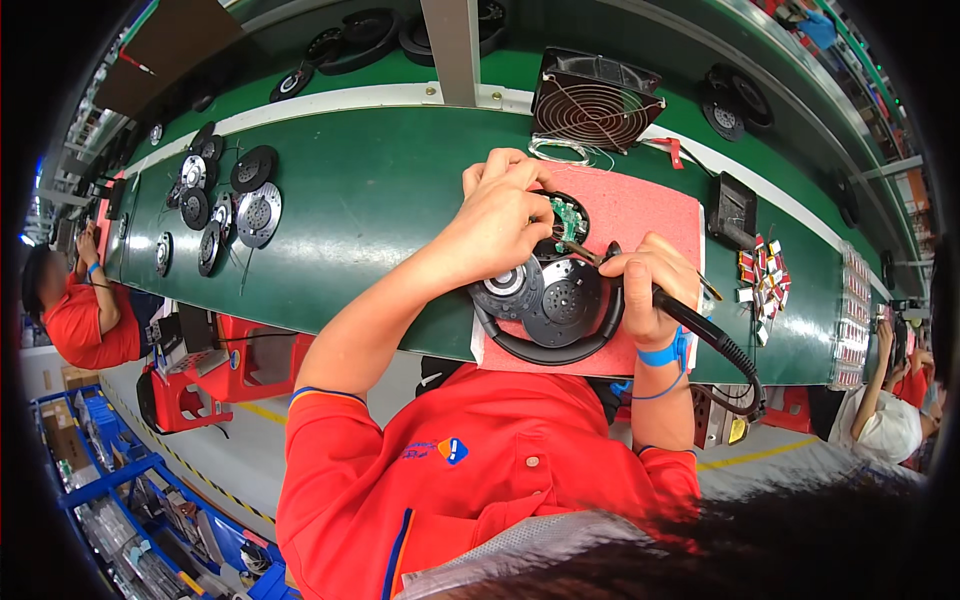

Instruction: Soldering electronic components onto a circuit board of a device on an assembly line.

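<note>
A black headphone, its curved headband [548, 354] toward me, lies on a pink foam mat [660, 215]. Inside its far ear cup a green circuit board [568, 218] is exposed. My left hand [505, 215] pinches at the left side of that cup, and whatever is between the fingertips is hidden. In my right hand [648, 290] is a soldering iron [584, 253], its tip pointing left at the board's near edge and its thick black cable [715, 350] trailing right. Two round black speaker plates [564, 300] sit nearer me, within the headband's curve. A blue wrist strap [668, 350] circles my right wrist.
Loose speaker plates [260, 214] are spread on the green table at left. Beyond the mat stand a fan [596, 100] and a coil of thin wire [560, 150]. Rightward are a black tray [732, 210] and a pile of small battery-like packs [764, 285]. Co-workers sit on both sides.
</note>
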The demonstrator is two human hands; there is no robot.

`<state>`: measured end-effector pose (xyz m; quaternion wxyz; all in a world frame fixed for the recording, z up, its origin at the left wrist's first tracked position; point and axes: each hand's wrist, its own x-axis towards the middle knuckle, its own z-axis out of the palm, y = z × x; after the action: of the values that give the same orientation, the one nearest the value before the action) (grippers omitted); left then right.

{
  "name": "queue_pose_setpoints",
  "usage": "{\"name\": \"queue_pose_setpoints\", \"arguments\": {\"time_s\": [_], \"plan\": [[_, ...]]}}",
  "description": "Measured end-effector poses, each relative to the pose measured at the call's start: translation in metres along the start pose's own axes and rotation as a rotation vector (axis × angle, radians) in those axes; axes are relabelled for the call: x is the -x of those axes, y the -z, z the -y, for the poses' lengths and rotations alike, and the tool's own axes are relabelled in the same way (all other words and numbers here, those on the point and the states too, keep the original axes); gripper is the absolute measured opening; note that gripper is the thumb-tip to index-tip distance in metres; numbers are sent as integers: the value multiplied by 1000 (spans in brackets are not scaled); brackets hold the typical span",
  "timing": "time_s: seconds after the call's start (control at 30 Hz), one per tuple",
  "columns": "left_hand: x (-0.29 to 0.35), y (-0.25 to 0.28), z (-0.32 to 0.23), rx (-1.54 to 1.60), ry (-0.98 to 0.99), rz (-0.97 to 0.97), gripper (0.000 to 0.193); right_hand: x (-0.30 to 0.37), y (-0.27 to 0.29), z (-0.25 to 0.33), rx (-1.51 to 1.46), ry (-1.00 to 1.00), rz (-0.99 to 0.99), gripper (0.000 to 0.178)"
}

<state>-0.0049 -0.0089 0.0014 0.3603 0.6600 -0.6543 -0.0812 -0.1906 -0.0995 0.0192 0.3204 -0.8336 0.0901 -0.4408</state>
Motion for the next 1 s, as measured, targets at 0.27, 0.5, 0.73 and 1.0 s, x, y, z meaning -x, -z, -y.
{"name": "queue_pose_setpoints", "arguments": {"time_s": [0.27, 0.5, 0.73, 1.0], "plan": [[1, -1, -1, -7, 0, -1, 4, 1, 0, 0, -5, -4, -7, 28], [1, 0, -1, -29, -3, -7, 4, 0, -1, 1, -22, 2, -14, 27], [-1, 5, -4, -42, 45, 87, 4, 0, 1, -1, -20, 30, -14, 28], [-3, 5, -3, -56, 32, 74, 4, 3, 9, -5, 21, 37, -116, 35]]}}
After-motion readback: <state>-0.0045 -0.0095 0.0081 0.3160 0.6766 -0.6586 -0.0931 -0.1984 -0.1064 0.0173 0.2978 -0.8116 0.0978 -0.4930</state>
